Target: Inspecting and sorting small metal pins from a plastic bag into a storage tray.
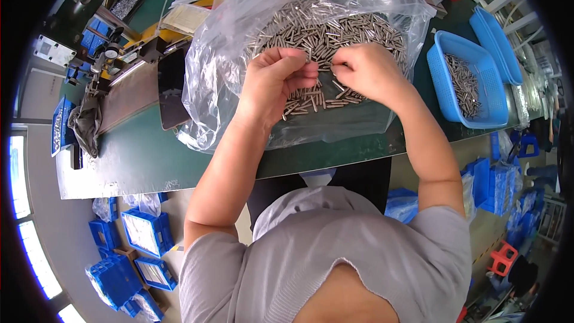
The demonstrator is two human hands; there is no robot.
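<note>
Green workbench [149, 155] spans the upper half of the frame, its front edge curving from lower left toward right of centre; a person in a grey top sits at it, forearms rising from the lower middle.

Clear plastic bag [227, 42], large and crumpled, lies open on the bench at upper centre; inside it a broad heap of small metal pins [335, 27], silver, thin, lying in every direction; a looser scatter of them sits at the near edge of the heap, between the two hands.

Blue perforated basket [442, 78] at upper right of the frame, on the bench, holding a smaller pile of the same pins; a second blue basket just beyond it, further right.

Dark metal fixture [128, 93] at upper left, beside the bag; a grey rag hangs at its left end.

Blue crates [146, 233] on the floor at lower left; more blue bins at lower right.

Left hand [278, 81], centre of frame, inside the bag opening; fingers curled together, tips pinched on pins at the heap's edge; how many it holds, I cannot tell.

Right hand [371, 72], just right of it, knuckles up; fingertips drawn together on pins; the two hands nearly touch at the fingertips.
</note>
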